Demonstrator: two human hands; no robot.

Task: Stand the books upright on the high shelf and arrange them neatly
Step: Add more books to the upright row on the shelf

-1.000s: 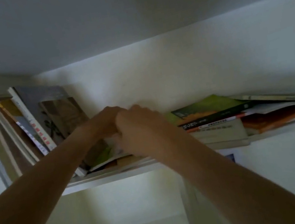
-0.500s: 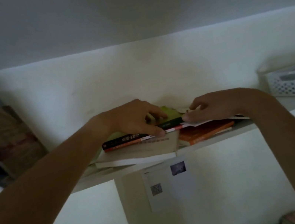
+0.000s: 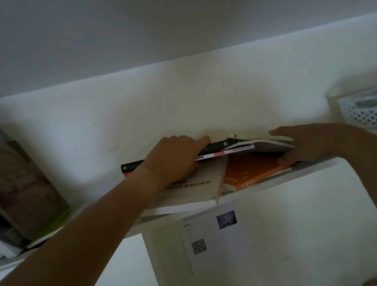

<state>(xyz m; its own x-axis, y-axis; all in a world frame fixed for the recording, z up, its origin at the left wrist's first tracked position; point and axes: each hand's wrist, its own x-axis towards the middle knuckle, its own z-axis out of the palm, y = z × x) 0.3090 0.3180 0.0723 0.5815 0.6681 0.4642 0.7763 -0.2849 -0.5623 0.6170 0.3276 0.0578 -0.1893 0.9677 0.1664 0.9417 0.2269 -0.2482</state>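
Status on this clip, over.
Left hand and right hand grip the flat book stack. None upright yet. White basket sits right.

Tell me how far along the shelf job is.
Done: some leaning books at far left stand roughly upright. In hand: left hand and right hand grip the flat pile's upper books. Left: orange book and cream book lie flat.

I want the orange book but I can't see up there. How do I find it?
Look at the high white shelf, in the pile of flat books between the two hands. The orange book lies at the bottom by the front edge, right of a cream book. It's the only orange one.
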